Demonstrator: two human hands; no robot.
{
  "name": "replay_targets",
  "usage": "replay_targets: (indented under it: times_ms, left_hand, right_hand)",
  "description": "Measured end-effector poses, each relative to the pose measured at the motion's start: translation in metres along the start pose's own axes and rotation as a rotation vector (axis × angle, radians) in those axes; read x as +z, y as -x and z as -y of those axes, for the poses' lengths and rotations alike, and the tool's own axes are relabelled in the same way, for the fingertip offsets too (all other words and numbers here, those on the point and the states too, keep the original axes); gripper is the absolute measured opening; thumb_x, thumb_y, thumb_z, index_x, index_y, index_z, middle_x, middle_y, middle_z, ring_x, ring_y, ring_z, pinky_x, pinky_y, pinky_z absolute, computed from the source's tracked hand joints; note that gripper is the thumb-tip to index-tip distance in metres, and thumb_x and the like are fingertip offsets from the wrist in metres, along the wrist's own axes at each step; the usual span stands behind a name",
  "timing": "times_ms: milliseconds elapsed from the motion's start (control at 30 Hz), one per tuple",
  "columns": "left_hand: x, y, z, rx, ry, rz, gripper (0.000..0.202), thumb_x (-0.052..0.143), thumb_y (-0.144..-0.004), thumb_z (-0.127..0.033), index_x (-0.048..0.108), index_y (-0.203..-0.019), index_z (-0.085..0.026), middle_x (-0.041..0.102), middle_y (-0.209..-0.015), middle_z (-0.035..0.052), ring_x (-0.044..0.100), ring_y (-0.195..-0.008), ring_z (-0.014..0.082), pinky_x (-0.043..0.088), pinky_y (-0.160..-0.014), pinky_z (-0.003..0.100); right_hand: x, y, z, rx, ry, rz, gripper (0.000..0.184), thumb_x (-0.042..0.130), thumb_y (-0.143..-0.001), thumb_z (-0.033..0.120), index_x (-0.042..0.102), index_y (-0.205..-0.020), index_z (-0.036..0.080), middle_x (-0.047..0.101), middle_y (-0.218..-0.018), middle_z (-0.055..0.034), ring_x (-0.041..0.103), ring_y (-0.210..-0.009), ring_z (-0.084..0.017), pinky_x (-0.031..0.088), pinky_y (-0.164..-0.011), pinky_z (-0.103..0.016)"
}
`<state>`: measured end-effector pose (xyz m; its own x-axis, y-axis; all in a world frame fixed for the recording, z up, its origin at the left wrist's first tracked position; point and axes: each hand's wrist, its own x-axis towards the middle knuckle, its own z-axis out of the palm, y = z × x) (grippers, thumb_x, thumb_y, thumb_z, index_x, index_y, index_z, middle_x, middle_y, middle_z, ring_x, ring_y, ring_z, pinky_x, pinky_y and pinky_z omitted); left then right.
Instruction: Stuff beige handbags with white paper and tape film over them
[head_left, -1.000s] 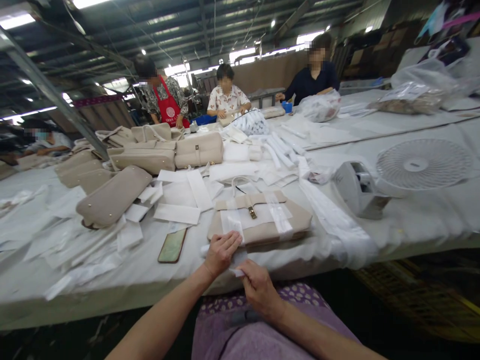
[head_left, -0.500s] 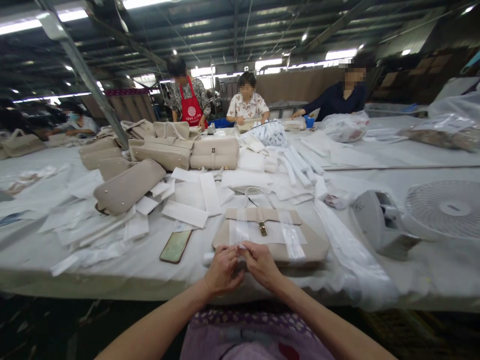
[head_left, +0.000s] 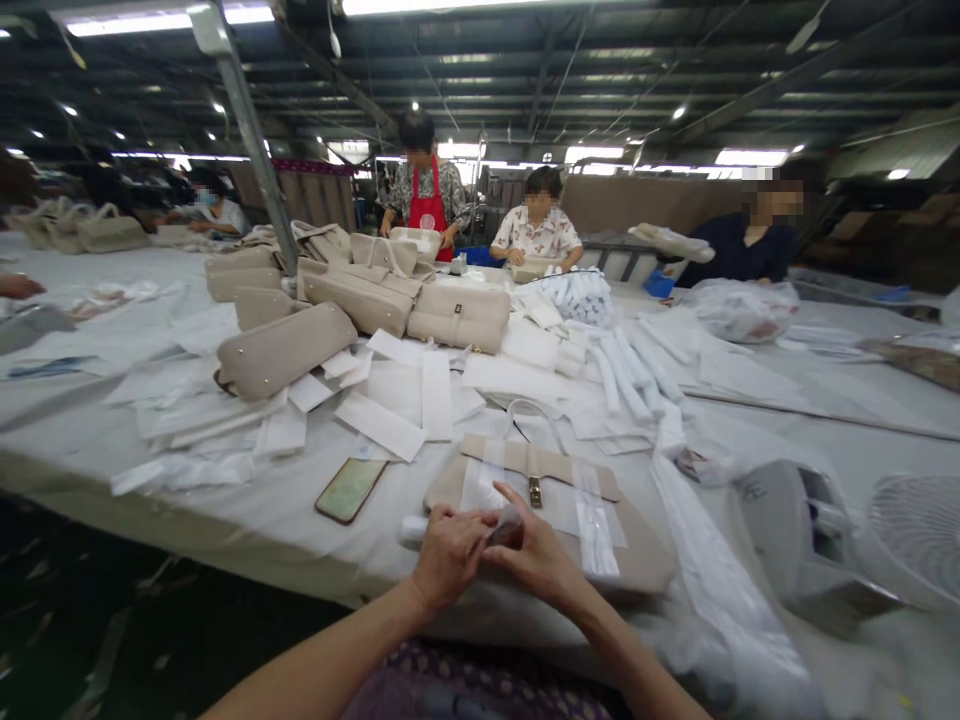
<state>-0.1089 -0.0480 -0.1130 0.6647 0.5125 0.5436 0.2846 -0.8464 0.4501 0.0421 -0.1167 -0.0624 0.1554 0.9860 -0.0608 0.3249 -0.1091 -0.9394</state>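
With left hand curled, grip unclear, and right hand half-open, taping the near flap handbag seems the step, needing smoothing

No readable lettering anywhere

We see strip lights under a dark beamed roof, a slanting metal post, a brown partition, a white-covered desk and dark floor.

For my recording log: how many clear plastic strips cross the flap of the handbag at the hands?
2. One strip is left of the gold-coloured clasp; the other strip is right of it. More may be hidden behind the left hand and right hand.
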Motion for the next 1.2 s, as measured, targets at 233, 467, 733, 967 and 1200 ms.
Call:
replay_targets:
  times_ms: [233, 467, 733, 967, 1200]
  left_hand:
    - [0.004, -0.007, -0.004, -0.043, -0.1, -0.024, 0.025, 0.04, -0.092, -0.02, 0.058, -0.075, -0.017, 0.063, -0.072, 0.0009, 0.058, -0.07, 0.0141, 0.032, -0.075, 0.034]
    - [0.01, -0.014, -0.005, -0.102, -0.188, -0.014, 0.029, 0.038, -0.094, -0.021, 0.053, -0.07, -0.019, 0.059, -0.063, -0.0016, 0.055, -0.061, 0.0142, 0.035, -0.072, 0.033]
    - [0.008, -0.027, -0.01, -0.178, -0.339, 0.085, 0.028, 0.037, -0.092, -0.016, 0.046, -0.119, -0.015, 0.065, -0.077, 0.0027, 0.059, -0.066, 0.0185, 0.041, -0.065, 0.032]
    - [0.009, -0.038, -0.009, -0.212, -0.471, 0.265, 0.047, 0.043, -0.082, -0.008, 0.038, -0.129, -0.015, 0.062, -0.08, 0.003, 0.059, -0.066, 0.0192, 0.045, -0.061, 0.032]
    - [0.005, -0.039, -0.014, -0.147, -0.453, 0.129, 0.023, 0.04, -0.088, -0.013, 0.056, -0.104, -0.018, 0.059, -0.085, 0.006, 0.056, -0.081, 0.0203, 0.046, -0.071, 0.033]
  right_hand:
    - [-0.005, -0.028, 0.004, -0.126, 0.14, -0.129, 0.029, 0.054, -0.078, 0.038, 0.06, -0.06, 0.016, 0.056, -0.059, 0.0008, 0.051, -0.061, -0.015, 0.039, -0.058, -0.025]
    - [-0.018, -0.054, 0.009, -0.154, 0.171, -0.122, 0.031, 0.051, -0.078, 0.041, 0.065, -0.066, 0.016, 0.061, -0.063, -0.0016, 0.055, -0.063, -0.017, 0.04, -0.059, -0.026]
    - [-0.019, -0.068, -0.014, -0.192, 0.356, -0.103, 0.033, 0.046, -0.083, 0.039, 0.066, -0.068, 0.017, 0.065, -0.067, -0.0022, 0.057, -0.064, -0.017, 0.04, -0.06, -0.025]
    - [-0.01, -0.069, -0.023, -0.167, 0.663, -0.132, 0.027, 0.044, -0.084, 0.025, 0.069, -0.078, 0.02, 0.07, -0.078, -0.0056, 0.062, -0.072, -0.017, 0.04, -0.067, -0.024]
    - [-0.006, -0.071, -0.02, -0.118, 0.831, -0.155, 0.031, 0.043, -0.09, 0.028, 0.068, -0.074, 0.021, 0.071, -0.077, -0.0065, 0.063, -0.07, -0.019, 0.038, -0.065, -0.026]
